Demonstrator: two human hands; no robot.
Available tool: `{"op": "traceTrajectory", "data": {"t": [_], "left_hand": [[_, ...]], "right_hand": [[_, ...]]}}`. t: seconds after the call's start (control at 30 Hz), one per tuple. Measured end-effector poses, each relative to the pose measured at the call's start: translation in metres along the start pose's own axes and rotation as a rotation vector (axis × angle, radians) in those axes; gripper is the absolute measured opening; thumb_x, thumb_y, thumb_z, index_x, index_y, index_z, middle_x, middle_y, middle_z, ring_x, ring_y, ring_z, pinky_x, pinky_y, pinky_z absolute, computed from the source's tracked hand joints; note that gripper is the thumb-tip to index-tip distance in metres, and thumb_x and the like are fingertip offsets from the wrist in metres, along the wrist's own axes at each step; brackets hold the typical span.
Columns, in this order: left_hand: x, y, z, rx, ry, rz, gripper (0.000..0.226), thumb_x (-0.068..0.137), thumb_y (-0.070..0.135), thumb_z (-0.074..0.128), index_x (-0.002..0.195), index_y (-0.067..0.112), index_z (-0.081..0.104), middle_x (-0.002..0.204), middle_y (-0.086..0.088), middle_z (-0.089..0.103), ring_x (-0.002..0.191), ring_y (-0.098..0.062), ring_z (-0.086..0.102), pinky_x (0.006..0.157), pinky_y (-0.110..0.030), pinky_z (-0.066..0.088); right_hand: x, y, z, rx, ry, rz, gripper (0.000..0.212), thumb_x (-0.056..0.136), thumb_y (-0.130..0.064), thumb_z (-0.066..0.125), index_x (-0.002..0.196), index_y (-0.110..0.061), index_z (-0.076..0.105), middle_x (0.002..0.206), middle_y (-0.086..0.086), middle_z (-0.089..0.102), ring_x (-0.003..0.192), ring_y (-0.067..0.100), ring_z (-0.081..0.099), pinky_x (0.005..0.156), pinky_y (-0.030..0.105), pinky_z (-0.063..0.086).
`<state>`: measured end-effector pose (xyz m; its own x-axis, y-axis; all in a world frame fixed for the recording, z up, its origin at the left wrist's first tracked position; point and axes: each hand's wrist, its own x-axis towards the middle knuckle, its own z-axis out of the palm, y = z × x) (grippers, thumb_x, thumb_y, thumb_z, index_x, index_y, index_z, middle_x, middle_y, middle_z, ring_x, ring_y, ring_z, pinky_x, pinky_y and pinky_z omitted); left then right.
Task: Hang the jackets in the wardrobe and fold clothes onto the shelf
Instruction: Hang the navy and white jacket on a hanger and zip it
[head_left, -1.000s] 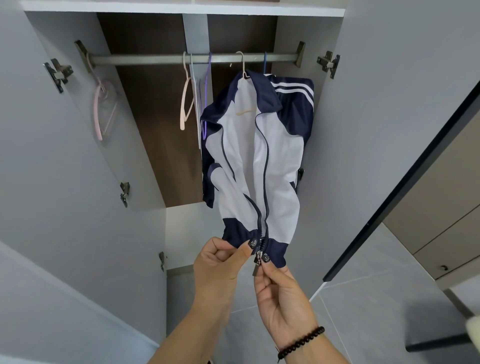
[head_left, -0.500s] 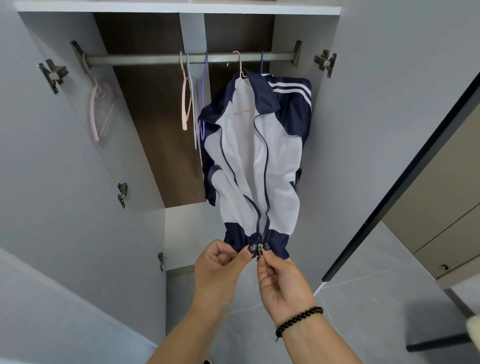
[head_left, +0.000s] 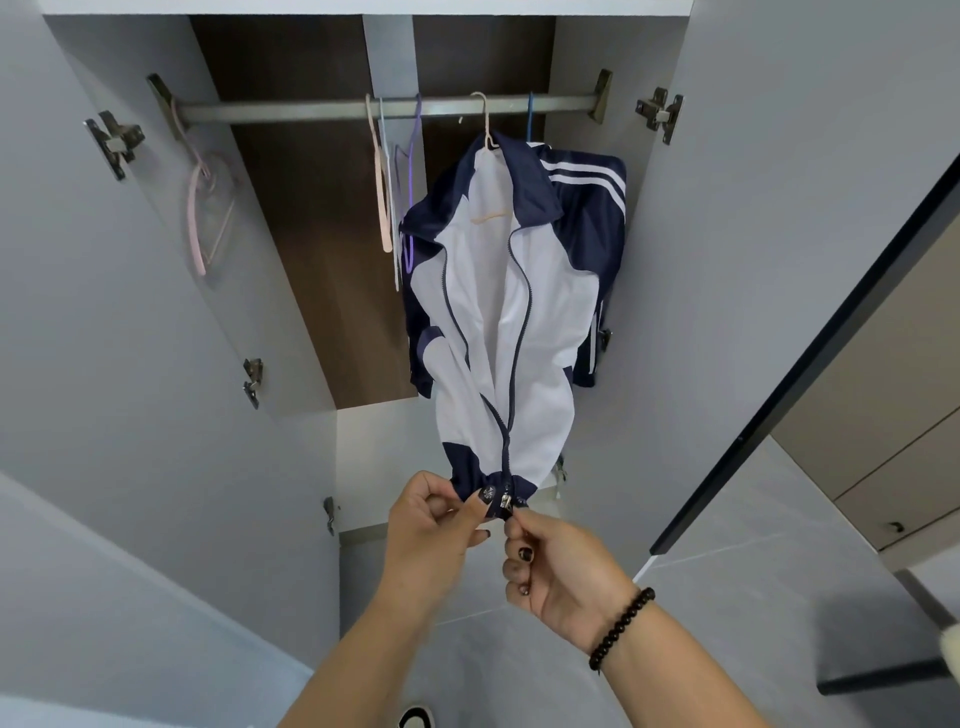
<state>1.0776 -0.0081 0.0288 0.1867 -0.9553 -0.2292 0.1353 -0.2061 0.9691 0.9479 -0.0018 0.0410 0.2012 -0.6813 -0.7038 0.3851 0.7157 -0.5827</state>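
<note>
Jacket (head_left: 524, 332) hem pinched between both hands (head_left: 483, 540)

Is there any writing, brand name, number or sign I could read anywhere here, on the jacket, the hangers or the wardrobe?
None can be read.
jacket: three white shoulder stripes, no lettering or logo visible.
zipper pull: small metal piece, any marking too small to read.
hangers and wardrobe door: plain, no labels.
</note>
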Motion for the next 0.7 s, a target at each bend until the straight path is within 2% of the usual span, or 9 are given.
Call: {"op": "traceTrajectory", "data": {"t": [0.2,0.37,0.43,0.53,0.7], "left_hand": [[0.003,-0.004,-0.010,0.066,-0.005,-0.049,0.022,0.089,0.003,0.066,0.084,0.005,0.045,0.090,-0.016,0.073,0.071,-0.014,0.074,0.052,-0.018,0.051],[0.016,0.004,-0.021,0.077,0.010,-0.057,0.024,0.090,0.002,0.063,0.081,0.009,0.042,0.093,-0.021,0.069,0.070,-0.014,0.074,0.050,-0.016,0.049],[0.022,0.008,-0.027,0.077,0.012,-0.060,0.024,0.091,0.001,0.062,0.080,0.009,0.042,0.087,-0.017,0.068,0.069,-0.013,0.074,0.050,-0.015,0.049],[0.032,0.013,-0.039,0.066,0.019,-0.063,0.025,0.090,0.000,0.062,0.079,0.010,0.043,0.067,-0.002,0.064,0.061,-0.010,0.072,0.047,-0.013,0.047],[0.053,0.019,-0.062,0.128,0.020,-0.069,0.021,0.089,-0.001,0.063,0.081,0.007,0.045,0.056,-0.001,0.057,0.055,-0.007,0.069,0.046,-0.012,0.045]], "right_hand": [[0.011,-0.016,0.008,-0.065,-0.003,0.003,0.042,0.094,-0.017,0.049,0.053,-0.017,0.048,0.052,-0.004,0.034,0.039,0.009,0.031,0.037,0.018,0.025],[0.027,-0.036,0.025,-0.102,-0.032,0.034,0.049,0.094,-0.018,0.048,0.045,-0.017,0.052,0.051,-0.005,0.035,0.037,0.008,0.030,0.034,0.016,0.024],[0.034,-0.043,0.033,-0.108,-0.043,0.050,0.048,0.094,-0.018,0.047,0.047,-0.016,0.053,0.051,-0.005,0.035,0.036,0.007,0.030,0.033,0.016,0.024],[0.047,-0.049,0.047,-0.140,-0.059,0.068,0.045,0.094,-0.018,0.047,0.050,-0.016,0.052,0.050,-0.005,0.035,0.037,0.007,0.030,0.033,0.016,0.024],[0.071,-0.062,0.069,-0.082,-0.014,0.065,0.039,0.091,-0.012,0.045,0.053,-0.016,0.047,0.050,-0.006,0.035,0.035,0.007,0.025,0.033,0.015,0.019]]}}
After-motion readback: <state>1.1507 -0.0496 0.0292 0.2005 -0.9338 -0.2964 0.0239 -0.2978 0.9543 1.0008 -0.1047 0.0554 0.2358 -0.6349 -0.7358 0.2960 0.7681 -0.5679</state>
